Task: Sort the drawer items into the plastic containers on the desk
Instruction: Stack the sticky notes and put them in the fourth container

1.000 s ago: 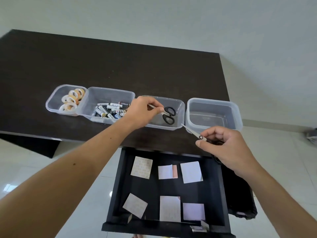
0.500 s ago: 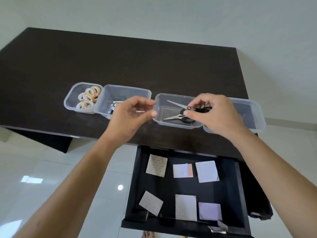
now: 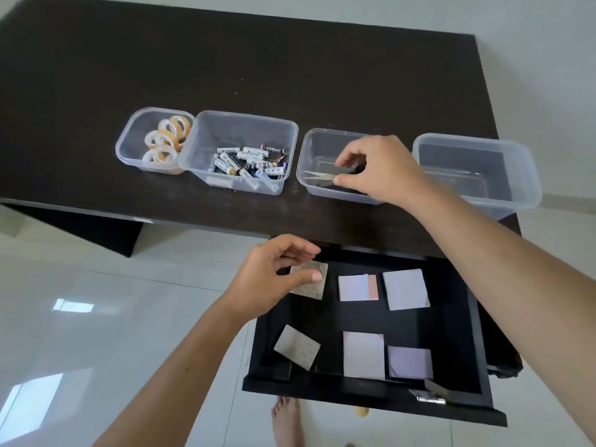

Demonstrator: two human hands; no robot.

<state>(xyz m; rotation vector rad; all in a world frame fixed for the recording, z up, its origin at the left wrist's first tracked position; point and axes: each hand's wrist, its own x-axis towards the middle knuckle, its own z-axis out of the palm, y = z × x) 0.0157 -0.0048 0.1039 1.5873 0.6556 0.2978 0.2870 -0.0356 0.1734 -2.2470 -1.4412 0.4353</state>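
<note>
Drawer (image 3: 371, 317), the source of the items being sorted, stands pulled open at the lower centre of the frame, below the front edge of the dark desk (image 3: 258, 75) that fills the upper half. Six sticky-note pads lie flat on its black floor in two rows of three; the upper-left pad (image 3: 311, 280) sits partly under the left hand (image 3: 274, 279), whose loosely curled fingers and thumb hover over it, and whether they touch it cannot be told. Pale floor tiles (image 3: 96, 301) spread to the left, and a bare foot (image 3: 287, 421) shows at the bottom edge.

Four clear plastic containers stand in a row along the desk's near side. The rightmost container (image 3: 483, 150) is the largest and holds no items. The second from the left (image 3: 245, 124) holds a pile of batteries (image 3: 248, 162). The third container (image 3: 317, 140) holds scissors (image 3: 322, 176), blades pointing left, and the right hand (image 3: 380, 169) reaches into it with fingers and thumb curled at the handle end; whether it is gripping them cannot be told. The leftmost container (image 3: 135, 137), the smallest, holds tape rolls (image 3: 167, 137).
</note>
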